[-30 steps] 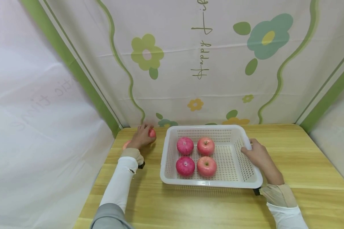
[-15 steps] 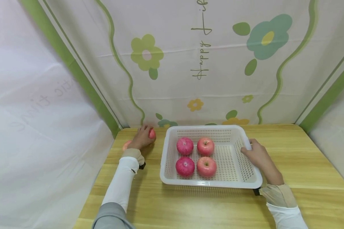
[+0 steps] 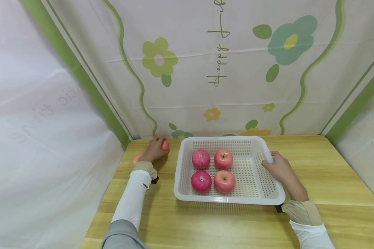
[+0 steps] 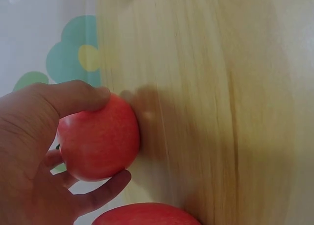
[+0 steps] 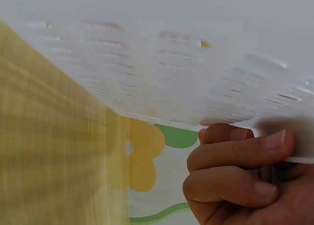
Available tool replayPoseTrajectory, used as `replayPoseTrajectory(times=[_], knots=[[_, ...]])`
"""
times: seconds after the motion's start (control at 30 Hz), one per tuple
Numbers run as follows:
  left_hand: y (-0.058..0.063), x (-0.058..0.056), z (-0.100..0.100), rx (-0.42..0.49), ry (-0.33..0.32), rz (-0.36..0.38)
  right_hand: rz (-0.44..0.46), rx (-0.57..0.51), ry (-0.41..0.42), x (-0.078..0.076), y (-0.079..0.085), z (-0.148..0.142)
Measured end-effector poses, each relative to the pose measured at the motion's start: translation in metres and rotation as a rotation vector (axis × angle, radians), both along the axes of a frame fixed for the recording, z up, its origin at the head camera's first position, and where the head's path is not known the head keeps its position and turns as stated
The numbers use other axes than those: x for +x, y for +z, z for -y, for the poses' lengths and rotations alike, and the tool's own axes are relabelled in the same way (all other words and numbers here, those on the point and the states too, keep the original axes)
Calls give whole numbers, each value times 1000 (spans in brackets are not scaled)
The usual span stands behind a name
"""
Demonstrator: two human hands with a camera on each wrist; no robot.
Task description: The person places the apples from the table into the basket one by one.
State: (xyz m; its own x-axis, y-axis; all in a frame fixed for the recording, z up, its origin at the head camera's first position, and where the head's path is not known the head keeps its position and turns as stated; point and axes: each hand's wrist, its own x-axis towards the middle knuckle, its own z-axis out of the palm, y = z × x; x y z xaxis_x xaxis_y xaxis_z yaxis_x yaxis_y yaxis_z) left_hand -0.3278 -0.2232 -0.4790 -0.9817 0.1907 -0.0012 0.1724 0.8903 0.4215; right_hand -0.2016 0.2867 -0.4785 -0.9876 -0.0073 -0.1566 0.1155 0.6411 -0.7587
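Observation:
At the table's back left, my left hand (image 3: 154, 150) grips a red apple (image 4: 100, 139), thumb on one side and fingers curled on the other. Another apple (image 3: 137, 158) lies by the left wrist, partly covered by the hand; in the left wrist view a red apple (image 4: 147, 216) shows at the bottom edge. My right hand (image 3: 280, 168) holds the right rim of a white perforated basket (image 3: 227, 199), thumb over the edge and fingers curled beneath it. Inside the basket sit two dark pink apples (image 3: 201, 181) on the left and two lighter red apples (image 3: 224, 181) beside them.
The wooden table (image 3: 162, 221) ends at a flower-printed cloth (image 3: 187, 86) hanging behind it. White cloth (image 3: 50, 145) also hangs at the left side. The basket takes up the table's middle, between both hands.
Hardly anything differs. The left forearm has shifted very slightly right while the left hand keeps its grip on the apple; basket and right hand stay put.

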Motion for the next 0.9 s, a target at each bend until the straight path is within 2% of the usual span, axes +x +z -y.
replayPoseTrajectory(times=[0.27,0.5,0.9], knots=[[0,0,1,3,0,3,-1,-8,7,1,-1,0],[-6,-5,4,-15,-1,-19,0,-30,-2,1,-1,2],[-2,-3,7,-5,13,-2,-2,-11,-5,0,-2,1]])
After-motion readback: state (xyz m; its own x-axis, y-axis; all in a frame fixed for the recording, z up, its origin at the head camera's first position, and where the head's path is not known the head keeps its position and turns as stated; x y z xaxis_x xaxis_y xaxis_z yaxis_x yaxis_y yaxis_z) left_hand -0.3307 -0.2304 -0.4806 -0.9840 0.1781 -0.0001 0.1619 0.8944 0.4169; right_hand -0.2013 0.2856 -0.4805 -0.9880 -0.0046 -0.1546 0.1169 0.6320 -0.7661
